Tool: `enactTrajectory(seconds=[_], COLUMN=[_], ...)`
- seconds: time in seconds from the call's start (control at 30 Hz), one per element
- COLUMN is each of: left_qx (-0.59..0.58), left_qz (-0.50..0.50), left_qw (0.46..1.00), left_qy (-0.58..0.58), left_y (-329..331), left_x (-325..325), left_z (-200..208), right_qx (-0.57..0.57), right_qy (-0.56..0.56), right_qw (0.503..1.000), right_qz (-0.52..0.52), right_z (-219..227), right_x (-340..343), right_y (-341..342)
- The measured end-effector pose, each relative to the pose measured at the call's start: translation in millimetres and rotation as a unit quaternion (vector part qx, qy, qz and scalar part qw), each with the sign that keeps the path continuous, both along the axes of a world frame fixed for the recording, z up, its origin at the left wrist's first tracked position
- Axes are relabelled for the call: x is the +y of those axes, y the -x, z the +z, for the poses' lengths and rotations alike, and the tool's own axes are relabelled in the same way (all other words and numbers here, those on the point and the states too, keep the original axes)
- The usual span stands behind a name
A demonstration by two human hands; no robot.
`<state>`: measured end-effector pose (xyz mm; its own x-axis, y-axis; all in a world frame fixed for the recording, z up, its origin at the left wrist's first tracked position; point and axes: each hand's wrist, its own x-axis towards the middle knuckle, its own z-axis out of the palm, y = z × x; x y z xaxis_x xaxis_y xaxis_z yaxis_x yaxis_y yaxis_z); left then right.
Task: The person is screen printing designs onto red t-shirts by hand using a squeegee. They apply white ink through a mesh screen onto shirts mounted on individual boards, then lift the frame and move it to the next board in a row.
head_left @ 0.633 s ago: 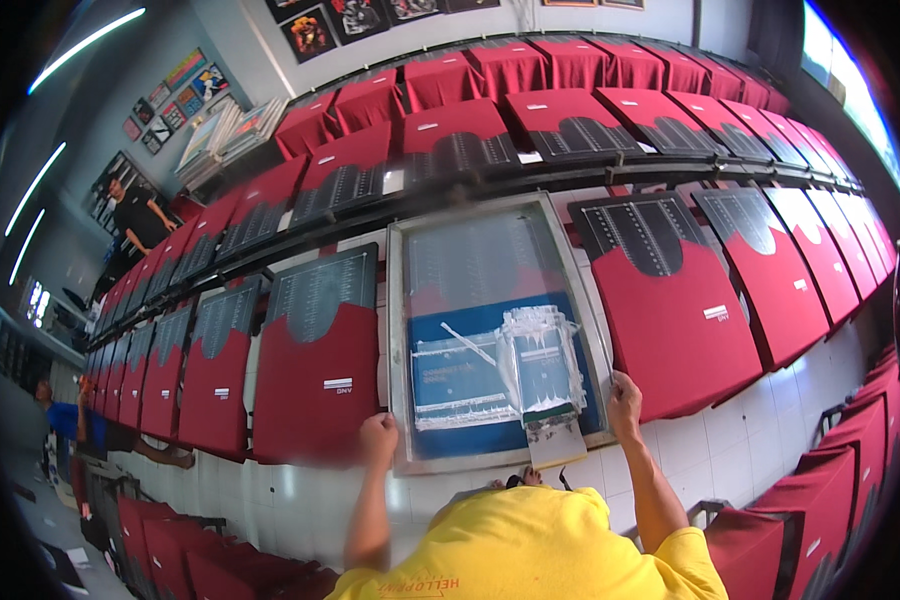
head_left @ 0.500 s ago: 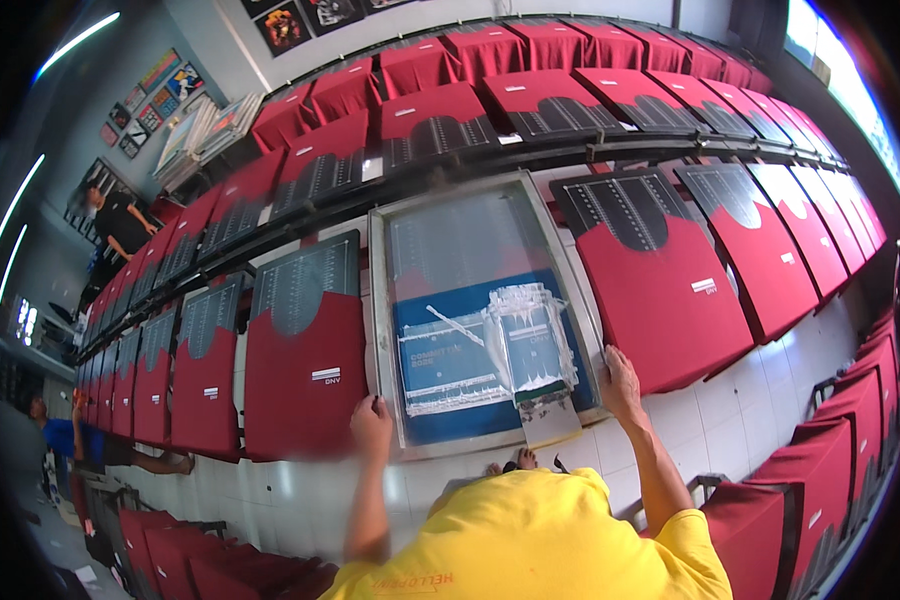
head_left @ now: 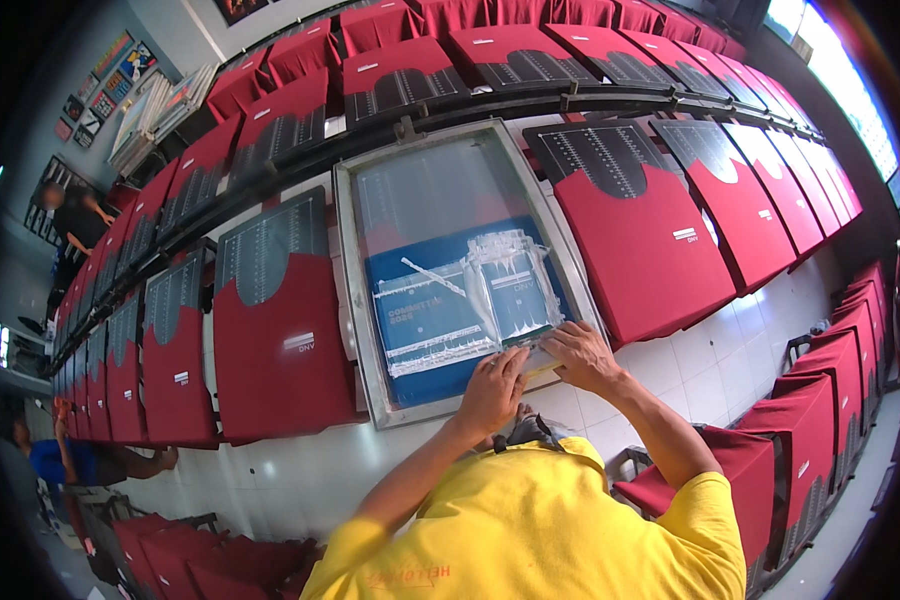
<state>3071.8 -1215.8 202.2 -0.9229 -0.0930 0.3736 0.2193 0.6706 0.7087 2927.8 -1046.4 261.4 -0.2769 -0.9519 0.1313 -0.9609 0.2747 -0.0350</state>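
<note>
A silk-screen frame with pale metal edges lies over one of the boards in the middle. Its mesh has a blue lower area with white ink smeared around two blocks. At the near end of the right-hand block, a pale squeegee rests on the mesh, mostly hidden by my hands. My left hand is closed on its left side. From the right, my right hand grips it with the fingers bent over the top.
Boards with red garments, such as one on the left and one on the right, flank the frame. A black rail runs behind. More red garments hang at right. One person in blue and another in black are at left.
Both my hands have left the frame's sides and come together on the squeegee at its near end. The view has shifted, so the frame sits a little further left and up.
</note>
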Motion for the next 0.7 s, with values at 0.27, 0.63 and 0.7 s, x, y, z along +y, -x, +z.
enactTrajectory(seconds=[0.27, 0.63, 0.7], left_qx=[0.023, 0.039, 0.039], left_qz=[0.031, 0.106, 0.104], left_qw=[0.993, 0.993, 0.992], left_qy=[0.113, 0.046, 0.053], left_y=[-1, 140, 130], left_x=[7, -104, -101], left_z=[-17, 14, 19], right_qx=[0.043, 0.005, 0.004], right_qy=[0.048, 0.067, 0.064], right_qw=[0.998, 0.998, 0.998], right_qz=[0.003, 0.015, 0.011], right_z=[-26, 5, 16], right_x=[3, -121, -119], right_y=[1, 142, 138])
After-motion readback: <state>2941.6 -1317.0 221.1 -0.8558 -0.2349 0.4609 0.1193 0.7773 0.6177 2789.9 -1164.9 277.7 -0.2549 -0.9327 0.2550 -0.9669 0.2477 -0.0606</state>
